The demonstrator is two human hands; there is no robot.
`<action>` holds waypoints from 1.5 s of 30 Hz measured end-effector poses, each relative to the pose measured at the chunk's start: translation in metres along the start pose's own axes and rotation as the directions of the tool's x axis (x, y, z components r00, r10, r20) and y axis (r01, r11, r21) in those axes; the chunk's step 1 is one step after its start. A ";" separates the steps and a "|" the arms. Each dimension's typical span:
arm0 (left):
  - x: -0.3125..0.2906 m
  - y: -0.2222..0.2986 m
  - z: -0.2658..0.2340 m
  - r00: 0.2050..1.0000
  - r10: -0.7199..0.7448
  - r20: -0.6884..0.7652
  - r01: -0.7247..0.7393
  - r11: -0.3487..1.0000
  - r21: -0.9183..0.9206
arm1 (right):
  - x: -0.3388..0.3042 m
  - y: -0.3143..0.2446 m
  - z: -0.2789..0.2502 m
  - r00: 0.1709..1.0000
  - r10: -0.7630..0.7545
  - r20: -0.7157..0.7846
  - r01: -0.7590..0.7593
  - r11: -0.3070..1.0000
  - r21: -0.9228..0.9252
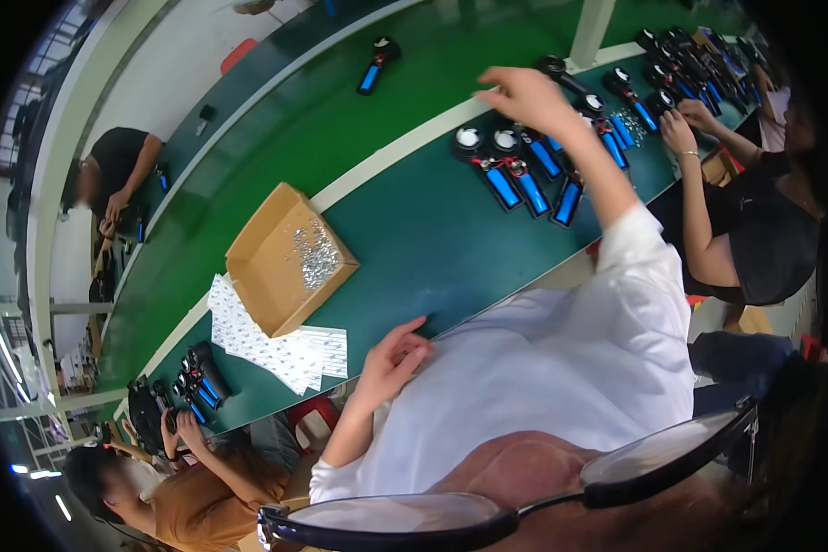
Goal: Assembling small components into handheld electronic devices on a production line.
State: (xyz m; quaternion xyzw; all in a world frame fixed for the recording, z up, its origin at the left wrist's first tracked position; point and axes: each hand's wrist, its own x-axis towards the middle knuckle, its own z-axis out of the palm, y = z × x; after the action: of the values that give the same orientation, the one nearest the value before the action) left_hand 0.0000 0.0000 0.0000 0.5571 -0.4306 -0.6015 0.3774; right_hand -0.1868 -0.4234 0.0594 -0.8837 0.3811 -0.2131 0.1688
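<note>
An open brown cardboard box holds small shiny metal pieces, atop thin printed sheets. The left hand, curled with fingers apart, is by the smooth green counter's near edge. The right hand, fingers parted, reaches far beside black devices at right, round heads pointing far, several long axes slanting near-right.
</note>
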 end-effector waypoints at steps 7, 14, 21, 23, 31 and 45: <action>0.106 0.030 0.040 0.919 0.370 -0.139 -0.385 0.917 -0.108 | 0.140 -0.066 0.138 0.922 0.371 -0.109 -0.370 0.928 0.030; 0.154 0.047 0.012 0.861 0.266 -0.433 -0.441 0.814 -0.378 | 0.179 -0.085 0.193 0.777 0.600 -0.190 -0.606 0.795 0.035; 0.130 0.052 -0.009 0.672 0.449 -0.589 -0.579 0.815 -0.040 | 0.195 -0.075 0.193 0.736 0.671 -0.091 -0.669 0.741 0.052; 0.107 0.066 -0.006 0.431 0.774 -0.465 -0.658 0.622 0.426 | 0.195 -0.079 0.187 0.757 0.645 -0.104 -0.649 0.761 -0.003; 0.048 0.050 -0.021 0.412 0.909 0.055 -0.728 0.292 0.620 | 0.189 -0.063 0.171 0.819 0.573 -0.036 -0.574 0.819 -0.021; 0.084 0.046 -0.053 0.851 0.250 -0.461 -0.485 0.711 -0.509 | -0.095 -0.207 0.064 0.974 -0.205 0.099 0.172 0.947 0.270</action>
State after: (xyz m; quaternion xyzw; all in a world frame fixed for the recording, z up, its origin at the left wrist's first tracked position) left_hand 0.0433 -0.0994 0.0133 0.4064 -0.2410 -0.5058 0.7218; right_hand -0.0887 -0.2093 0.0764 -0.8979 0.2523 -0.2203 0.2856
